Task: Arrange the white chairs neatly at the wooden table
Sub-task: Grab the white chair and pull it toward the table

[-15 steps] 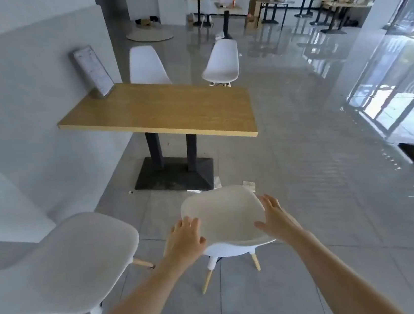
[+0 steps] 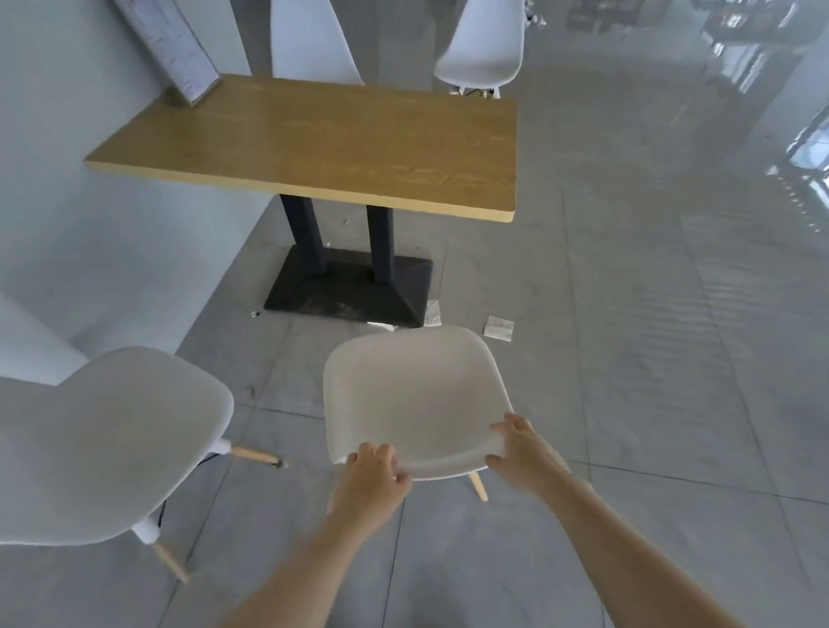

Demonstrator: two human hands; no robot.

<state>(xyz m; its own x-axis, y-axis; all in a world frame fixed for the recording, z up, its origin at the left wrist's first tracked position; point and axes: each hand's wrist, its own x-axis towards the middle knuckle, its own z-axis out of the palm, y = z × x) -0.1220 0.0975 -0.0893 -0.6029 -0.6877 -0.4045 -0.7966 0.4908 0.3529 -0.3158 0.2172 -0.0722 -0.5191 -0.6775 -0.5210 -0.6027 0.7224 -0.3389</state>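
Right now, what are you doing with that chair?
A person is tidying the white chairs around the wooden table. Both hands grip the top edge of one chair's back: the left hand and the right hand hold the middle chair, which faces the table but is not tucked under it. Another chair stands off to the left, angled away. Two more chairs wait on the table's far side. A framed menu leans against the wall.
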